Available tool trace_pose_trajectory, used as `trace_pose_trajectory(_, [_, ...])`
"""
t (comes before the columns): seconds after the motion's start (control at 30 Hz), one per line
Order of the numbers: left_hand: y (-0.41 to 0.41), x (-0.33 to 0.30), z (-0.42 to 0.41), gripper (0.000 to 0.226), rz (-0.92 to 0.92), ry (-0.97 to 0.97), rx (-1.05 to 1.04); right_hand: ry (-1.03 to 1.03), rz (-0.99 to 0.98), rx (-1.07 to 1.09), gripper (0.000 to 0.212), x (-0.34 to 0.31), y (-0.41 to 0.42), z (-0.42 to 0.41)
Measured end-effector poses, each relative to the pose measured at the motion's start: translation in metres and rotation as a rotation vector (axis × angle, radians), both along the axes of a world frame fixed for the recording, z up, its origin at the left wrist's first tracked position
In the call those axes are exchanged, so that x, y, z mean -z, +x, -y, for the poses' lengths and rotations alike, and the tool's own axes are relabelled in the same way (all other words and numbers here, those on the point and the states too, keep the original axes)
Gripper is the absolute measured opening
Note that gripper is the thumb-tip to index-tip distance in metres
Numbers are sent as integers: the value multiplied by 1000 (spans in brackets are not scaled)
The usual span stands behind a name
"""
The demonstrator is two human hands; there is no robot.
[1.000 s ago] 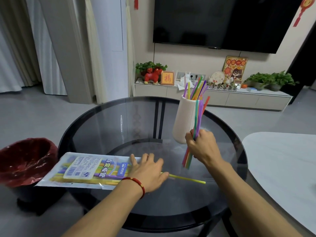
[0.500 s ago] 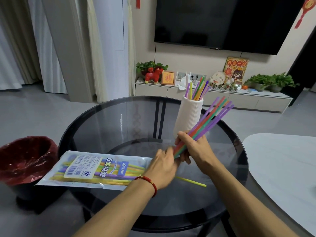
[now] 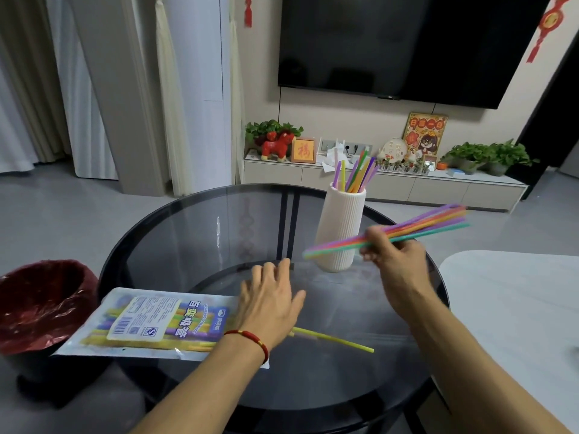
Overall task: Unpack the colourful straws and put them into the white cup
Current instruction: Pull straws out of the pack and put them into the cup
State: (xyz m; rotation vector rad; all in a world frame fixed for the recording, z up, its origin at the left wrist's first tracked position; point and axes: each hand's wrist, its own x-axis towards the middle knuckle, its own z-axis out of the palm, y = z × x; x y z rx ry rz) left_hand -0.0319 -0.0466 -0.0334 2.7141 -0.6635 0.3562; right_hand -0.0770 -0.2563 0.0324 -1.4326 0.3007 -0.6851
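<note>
Straw bundle [image 3: 416, 228] in right hand [image 3: 396, 261]

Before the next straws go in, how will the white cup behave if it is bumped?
The white cup looks tall and narrow, so it may tip easily. The straws in it lean above the rim, probably raising its balance. On the smooth glass table it could also slide.

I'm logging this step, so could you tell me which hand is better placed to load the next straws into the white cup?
Probably the right hand: it grips a bundle of straws beside the white cup. The left hand is empty, over the packet.
</note>
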Motion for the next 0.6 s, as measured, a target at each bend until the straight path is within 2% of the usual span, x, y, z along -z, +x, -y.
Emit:
trace_pose_trajectory(0.1, [2,5,-5,58,21,-25,-42,142,141,198,14,-33,10,26])
trace_pose_trajectory(0.23, [3,8,-7,54,47,-36,-61,115,241,316,13,-72,26,41])
trace_pose_trajectory(0.3, [3,7,-7,55,64,-68,-67,12,225,351,15,-83,34,44])
trace_pose_trajectory(0.6, [-1,9,-5,62,53,-90,-40,-545,-101,367,19,-102,73,34])
